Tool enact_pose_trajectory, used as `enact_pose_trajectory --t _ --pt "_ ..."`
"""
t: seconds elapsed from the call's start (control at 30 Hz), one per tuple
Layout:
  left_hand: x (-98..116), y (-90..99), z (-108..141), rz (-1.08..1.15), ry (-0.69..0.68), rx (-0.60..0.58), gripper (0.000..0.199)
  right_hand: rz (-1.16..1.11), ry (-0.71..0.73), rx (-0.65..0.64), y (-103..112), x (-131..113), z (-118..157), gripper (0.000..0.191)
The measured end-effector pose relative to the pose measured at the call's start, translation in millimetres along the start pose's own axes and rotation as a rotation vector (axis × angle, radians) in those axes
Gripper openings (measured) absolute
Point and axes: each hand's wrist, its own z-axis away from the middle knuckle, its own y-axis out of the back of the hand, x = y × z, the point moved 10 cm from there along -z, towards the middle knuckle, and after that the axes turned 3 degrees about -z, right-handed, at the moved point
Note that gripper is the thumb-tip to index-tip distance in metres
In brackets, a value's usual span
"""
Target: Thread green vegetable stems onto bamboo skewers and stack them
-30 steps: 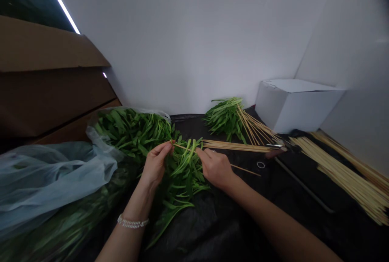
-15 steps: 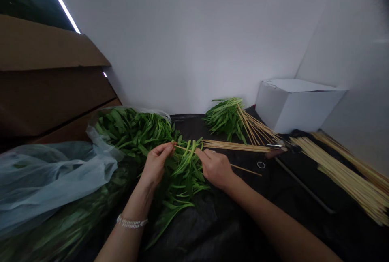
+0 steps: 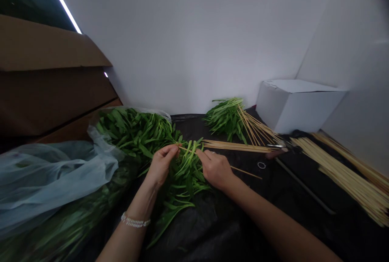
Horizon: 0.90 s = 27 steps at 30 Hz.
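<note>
Pinching stick (image 3: 246, 172) in left hand (image 3: 160, 166) and right hand (image 3: 217, 169), we are holding green stems (image 3: 190, 151) on it. Leafy sticks (image 3: 224, 121) are lying behind — bare sticks (image 3: 234, 146), bagged leaves (image 3: 133, 130) are lying unjoined.

Legible markings: none. No text, label, brand, number or sign can be read on any surface in view (this includes the visible faces of the white box (image 3: 310, 110), the brown cardboard (image 3: 45, 47) and the translucent plastic bag (image 3: 60, 172)).
</note>
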Motion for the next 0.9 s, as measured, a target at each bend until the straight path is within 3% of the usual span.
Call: enact_pose_trajectory --t 0.17,0.33,0.47,0.57,0.73,0.9 --pt "0 -15.4 6 -0.029 -0.020 -0.084 0.028 -0.015 -0.016 -0.024 -2 -2 -1 0.041" --pt "7 -5.4 2 -0.096 -0.077 -0.030 0.042 -0.089 -0.053 0.012 4 10 -2 0.039" --pt "11 19.2 -3 -0.109 -0.103 0.109 0.060 -0.246 -0.162 0.179 19 38 -4 0.034" --pt "8 30.1 -4 -0.076 -0.084 0.189 0.061 -0.361 -0.231 0.326 34 58 -3 0.031" --pt "3 22.0 -3 -0.088 -0.080 0.166 0.055 -0.394 -0.373 0.511 63 87 4 0.029" --pt "-4 1.9 -5 -0.213 -0.138 0.037 0.049 -0.394 -0.520 0.643 84 118 15 0.025"
